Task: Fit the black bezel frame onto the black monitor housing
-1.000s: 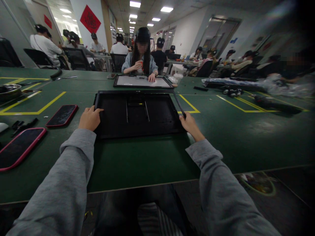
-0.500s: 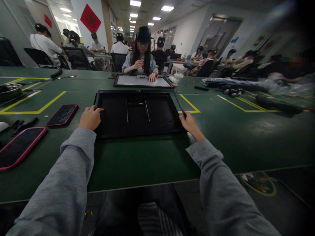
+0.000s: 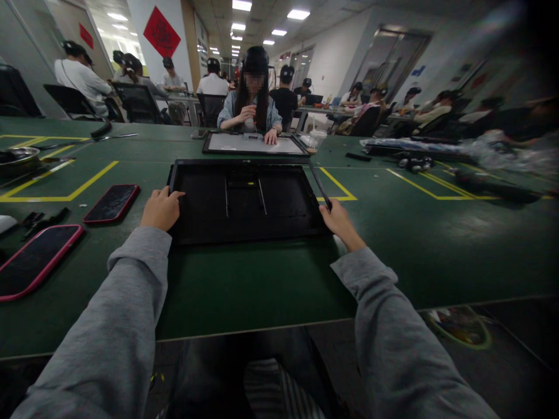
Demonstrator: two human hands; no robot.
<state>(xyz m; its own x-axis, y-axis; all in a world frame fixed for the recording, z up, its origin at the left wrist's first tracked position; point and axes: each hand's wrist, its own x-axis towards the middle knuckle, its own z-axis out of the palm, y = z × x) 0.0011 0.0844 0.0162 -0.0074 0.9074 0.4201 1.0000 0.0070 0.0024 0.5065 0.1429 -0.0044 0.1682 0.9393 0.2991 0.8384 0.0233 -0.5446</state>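
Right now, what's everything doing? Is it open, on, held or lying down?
Black monitor casing: open, inside showing.
Left grip: at the casing's left edge; firmness unclear.
Right grip: closed on a dark strip.
Nearer phone: face up, screen dark.
Farther phone: face up, screen dark.
Monitor panel: lying down, pale side up.
Plastic cup: upright, straw in it.
Ceiling lights: on.

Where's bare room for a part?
Green tabletop is bare between the black rectangular plastic shell and its near edge, and right of the right hand. Crowded: left of the left hand, around the pink-cased phone and red-cased phone.
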